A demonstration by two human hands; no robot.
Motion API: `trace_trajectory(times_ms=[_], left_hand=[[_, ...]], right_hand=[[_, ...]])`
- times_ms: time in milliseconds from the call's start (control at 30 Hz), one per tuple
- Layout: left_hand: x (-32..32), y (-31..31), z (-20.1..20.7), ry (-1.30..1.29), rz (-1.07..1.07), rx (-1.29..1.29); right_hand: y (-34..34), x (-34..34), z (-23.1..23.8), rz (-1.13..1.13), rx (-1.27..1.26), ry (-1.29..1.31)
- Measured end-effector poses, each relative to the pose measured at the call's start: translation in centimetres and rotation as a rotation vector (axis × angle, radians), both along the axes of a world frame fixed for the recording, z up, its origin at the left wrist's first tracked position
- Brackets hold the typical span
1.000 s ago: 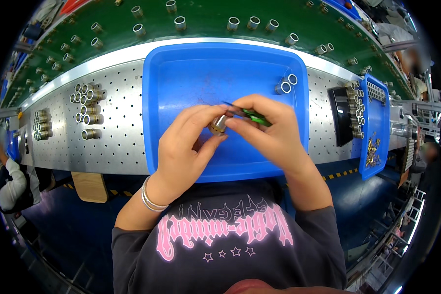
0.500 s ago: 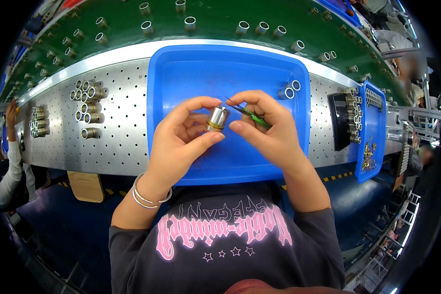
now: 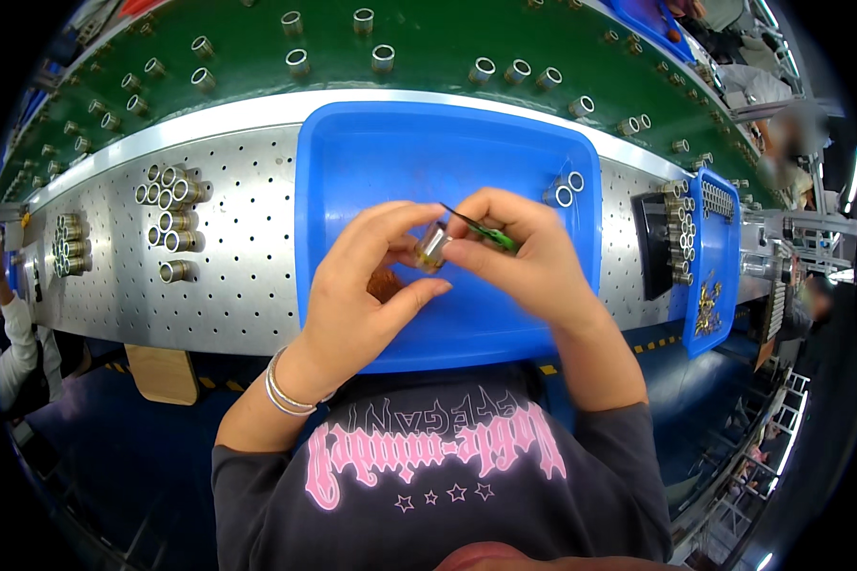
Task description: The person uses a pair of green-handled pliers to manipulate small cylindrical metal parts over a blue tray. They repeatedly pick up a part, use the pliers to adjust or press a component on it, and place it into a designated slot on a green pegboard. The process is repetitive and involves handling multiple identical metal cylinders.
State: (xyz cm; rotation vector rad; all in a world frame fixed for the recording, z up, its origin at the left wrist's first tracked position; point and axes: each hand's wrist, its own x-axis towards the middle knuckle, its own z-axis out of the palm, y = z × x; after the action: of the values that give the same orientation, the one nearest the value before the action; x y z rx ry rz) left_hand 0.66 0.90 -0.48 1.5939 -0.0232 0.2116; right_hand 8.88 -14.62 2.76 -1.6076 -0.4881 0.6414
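I see a small, glossy silver metal cylinder [image 3: 433, 246], banded yellowish-gold toward its lower end, tilted between both hands above a blue plastic tray [image 3: 306, 224]. My left hand [image 3: 357, 278] curls loosely about it, thumb and forefinger spread; whether they press on it I cannot tell. My right hand [image 3: 519, 255] firmly pinches a slender green-and-black pointed tool [image 3: 494, 235], the thumb beside the cylinder. The tray looks smooth, with rounded corners; the silvery metal bench [image 3: 248, 262] is perforated with round holes, the surface beyond [image 3: 433, 33] flat green.
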Motion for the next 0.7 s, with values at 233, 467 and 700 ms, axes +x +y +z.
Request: trace_trajectory(times_ms=[233,467,700], left_hand=[[1.2,2.6,0.8,-0.164,0.001,0.523],[0.1,5.1,-1.0,0.003,-0.053,0.297],[1.2,4.2,-0.2,0.019,0.02,0.114]], right_hand=[[2.3,9.0,-1.6,-0.167,-0.296,-0.679],[5.6,13.5,-3.7,-0.171,-0.686,-0.8],[12.1,17.7,-5.6,-0.125,-0.591,-1.08]])
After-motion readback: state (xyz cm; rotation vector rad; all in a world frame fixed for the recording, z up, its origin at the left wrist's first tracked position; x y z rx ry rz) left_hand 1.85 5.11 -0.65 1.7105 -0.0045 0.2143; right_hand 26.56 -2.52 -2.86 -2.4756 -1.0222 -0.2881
